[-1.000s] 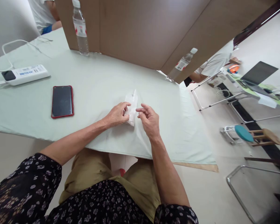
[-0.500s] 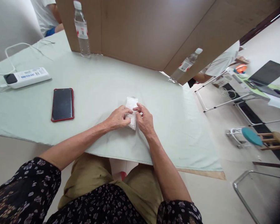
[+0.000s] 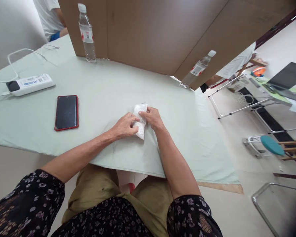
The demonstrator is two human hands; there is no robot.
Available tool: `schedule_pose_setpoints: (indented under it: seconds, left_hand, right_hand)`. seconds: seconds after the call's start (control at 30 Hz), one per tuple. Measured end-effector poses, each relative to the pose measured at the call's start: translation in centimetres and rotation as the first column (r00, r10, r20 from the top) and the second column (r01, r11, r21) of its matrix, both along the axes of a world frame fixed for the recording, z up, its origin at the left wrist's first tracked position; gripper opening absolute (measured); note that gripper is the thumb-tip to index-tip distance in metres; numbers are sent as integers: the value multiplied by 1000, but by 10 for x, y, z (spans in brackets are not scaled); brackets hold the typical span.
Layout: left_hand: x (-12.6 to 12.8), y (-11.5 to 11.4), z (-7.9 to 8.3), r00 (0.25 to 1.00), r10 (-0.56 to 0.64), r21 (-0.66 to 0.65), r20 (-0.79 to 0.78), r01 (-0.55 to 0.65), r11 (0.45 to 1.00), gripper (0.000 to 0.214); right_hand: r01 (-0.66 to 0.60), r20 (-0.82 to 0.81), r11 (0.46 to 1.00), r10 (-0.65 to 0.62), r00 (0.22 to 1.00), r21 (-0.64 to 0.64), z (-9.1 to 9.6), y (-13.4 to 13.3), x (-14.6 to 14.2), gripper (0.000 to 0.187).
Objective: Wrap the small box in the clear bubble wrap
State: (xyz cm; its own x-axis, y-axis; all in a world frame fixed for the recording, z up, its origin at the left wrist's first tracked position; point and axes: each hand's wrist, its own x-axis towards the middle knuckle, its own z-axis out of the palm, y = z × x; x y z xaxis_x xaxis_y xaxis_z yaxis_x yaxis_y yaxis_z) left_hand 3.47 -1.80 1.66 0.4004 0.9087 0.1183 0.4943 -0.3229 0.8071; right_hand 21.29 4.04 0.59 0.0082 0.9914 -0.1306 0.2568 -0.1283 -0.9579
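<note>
A small folded white packet (image 3: 140,130), like clear plastic or bubble wrap, lies on the pale green tablecloth (image 3: 108,89) in front of me. My left hand (image 3: 124,125) rests on its left side with fingertips pinching its edge. My right hand (image 3: 151,117) presses on its upper right part, fingers curled over it. Both hands touch the packet and each other over it.
A red-cased phone (image 3: 66,112) lies to the left, a white power strip (image 3: 29,84) with cable farther left. Two water bottles (image 3: 86,33) (image 3: 196,69) stand by a brown cardboard partition (image 3: 150,33). Other people sit beyond it. Stools and a laptop desk stand at right.
The packet stood partly lifted between my hands a second ago; now it lies flat and folded. My right hand moved left onto it and pressed down.
</note>
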Motion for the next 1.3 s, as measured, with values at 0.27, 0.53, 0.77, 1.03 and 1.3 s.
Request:
schedule_pose_setpoints:
  seconds: [0.27,0.53,0.77,1.03,1.3]
  left_hand:
    - [-1,-3,4,994,98,-79,-44,-102,992,36]
    - [-7,6,-4,991,86,-126,106,-72,989,61]
    - [-13,10,0,982,-54,-181,181,87,980,28]
    - [-17,11,7,972,-87,-267,220,146,953,26]
    - [-25,14,15,967,-221,-152,128,240,959,47]
  right_hand:
    - [-74,-156,983,101,983,168,15,-26,-1,21]
    - [-263,142,869,223,964,419,17,-73,2,16]
    - [-382,357,784,220,908,489,6,-100,10,31]
    - [-406,512,706,73,856,580,-14,-101,4,38]
    - [-178,27,950,177,984,256,-1,-63,12,40]
